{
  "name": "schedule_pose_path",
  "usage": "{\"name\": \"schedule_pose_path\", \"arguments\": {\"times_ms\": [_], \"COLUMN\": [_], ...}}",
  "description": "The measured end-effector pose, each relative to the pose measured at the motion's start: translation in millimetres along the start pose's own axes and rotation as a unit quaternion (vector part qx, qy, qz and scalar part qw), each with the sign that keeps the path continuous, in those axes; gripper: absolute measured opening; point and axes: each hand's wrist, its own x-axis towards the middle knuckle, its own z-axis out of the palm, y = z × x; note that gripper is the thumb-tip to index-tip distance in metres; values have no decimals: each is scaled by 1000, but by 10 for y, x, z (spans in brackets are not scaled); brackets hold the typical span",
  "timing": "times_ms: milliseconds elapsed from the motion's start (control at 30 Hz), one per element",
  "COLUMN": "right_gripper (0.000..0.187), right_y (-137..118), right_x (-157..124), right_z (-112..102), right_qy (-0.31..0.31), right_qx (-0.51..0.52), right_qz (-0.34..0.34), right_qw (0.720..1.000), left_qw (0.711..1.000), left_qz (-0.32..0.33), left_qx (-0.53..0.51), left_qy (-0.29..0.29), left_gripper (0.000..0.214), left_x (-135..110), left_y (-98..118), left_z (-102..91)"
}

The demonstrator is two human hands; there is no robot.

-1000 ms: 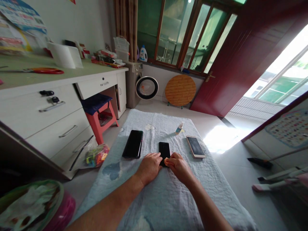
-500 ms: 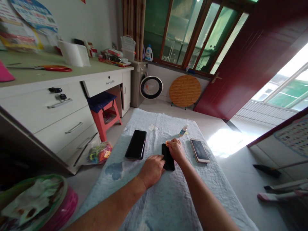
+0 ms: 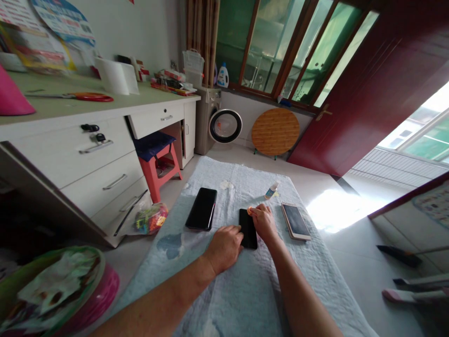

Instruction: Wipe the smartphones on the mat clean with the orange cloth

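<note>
A black smartphone point(image 3: 248, 232) lies flat on the cloth-covered table point(image 3: 245, 290). My left hand point(image 3: 224, 248) grips its left edge, fingers closed along the side. With the fingertips of my right hand point(image 3: 264, 223) I pinch a small orange piece point(image 3: 249, 211), perhaps a pad or cloth, against the phone's top end. Most of that piece is hidden by my fingers. To the left rests a larger black phone point(image 3: 201, 209); a white-and-gold phone point(image 3: 295, 221) lies to the right. Beyond my right hand stands a small spray bottle point(image 3: 271, 191).
A desk with drawers point(image 3: 105, 159) runs along the left, with a red stool point(image 3: 161, 166) beneath it. A pink bin point(image 3: 105, 290) stands at the lower left. Past the table are a washing machine point(image 3: 205, 124) with its door open and a round wooden tabletop point(image 3: 275, 131).
The orange piece under my right fingers has shifted slightly to the right across the phone's top. My left hand keeps its hold. The whole view has swung a little to the left.
</note>
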Motion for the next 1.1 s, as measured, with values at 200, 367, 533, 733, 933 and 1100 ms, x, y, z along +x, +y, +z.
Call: {"name": "schedule_pose_path", "arguments": {"times_ms": [200, 367, 533, 733, 933, 1100], "right_gripper": [27, 26, 26, 26, 25, 28], "right_y": [-30, -243, -304, -190, -33, 50], "right_x": [-1, 13, -179, -434, -390, -336], "right_z": [-10, -29, -140, -273, -114, 45], "right_qy": [6, -14, -40, -58, -3, 43], "right_qx": [-15, 2, 35, 84, 73, 98], "right_qz": [6, -36, -58, -88, -6, 2], "right_qw": [1000, 999, 997, 991, 997, 994], "left_qw": [1000, 1000, 1000, 1000, 1000, 1000], "left_qz": [-2, 1, -8, 4, 16, 21], "left_qx": [5, -1, -11, -15, 9, 12], "left_qy": [2, 7, 1, 3, 7, 10], "left_gripper": [23, 23, 21, 21, 20, 21], "left_x": [3, -2, 0, 14, 15, 25], "left_y": [-11, -22, -15, -40, -74, -86], "left_z": [22, 33, 1, -7, 40, 26]}}
